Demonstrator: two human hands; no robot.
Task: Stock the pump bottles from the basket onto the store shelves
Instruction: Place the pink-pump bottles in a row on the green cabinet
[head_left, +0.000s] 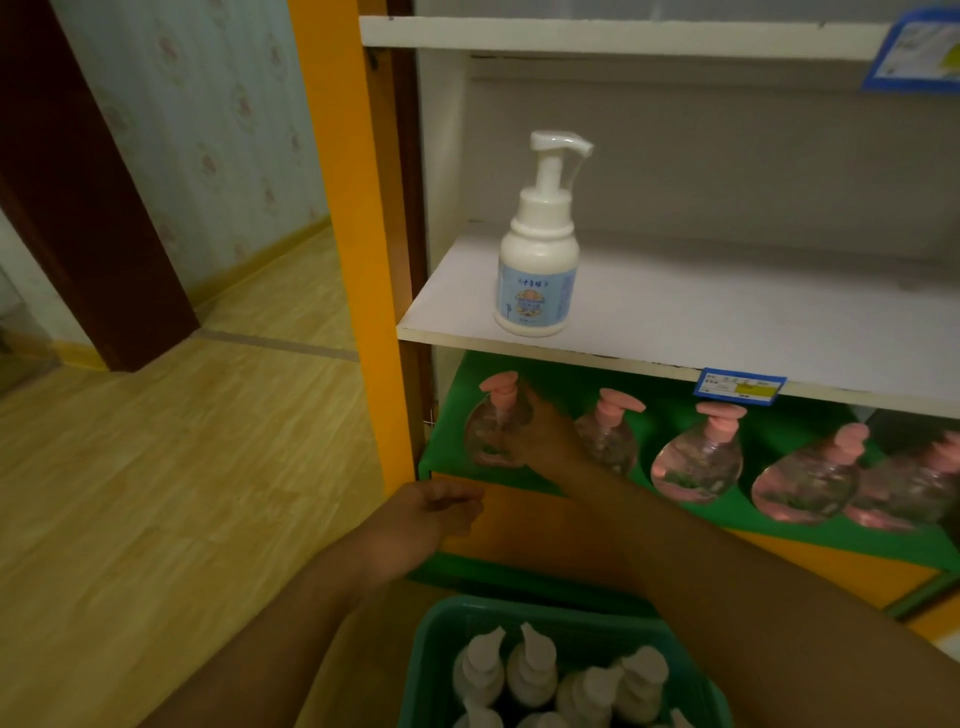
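Stocking Check: Handling and Count of Pump Bottles

Reaching under the white shelf (727, 312), the right hand (540, 436) has its fingers wrapped on the leftmost clear round bottle (496, 431) on the green lower shelf (691, 499). The left hand (431, 512) hangs loosely curled near the yellow shelf front, holding nothing.

Handling, as judged: the white pump bottles look like rigid plastic, smooth and possibly slick, moderately heavy if full. The tall pump neck is the weak point; take hold round the body below the shoulder, not by the nozzle. The clear bottles have round, bulbous bodies with a narrow base, so they may tip or roll if knocked.

Count:
- White pump bottle standing on the white shelf (537, 270): one, upright, near the left end, nozzle pointing right.
- White pump bottles in the green basket (441, 639), near edge of view: at least seven tops visible; the frame cuts off the rest.
- Clear bottles with pink pumps: five visible, the rightmost partly cut off.
- Blue price tags: two, one on each white shelf edge (740, 387).
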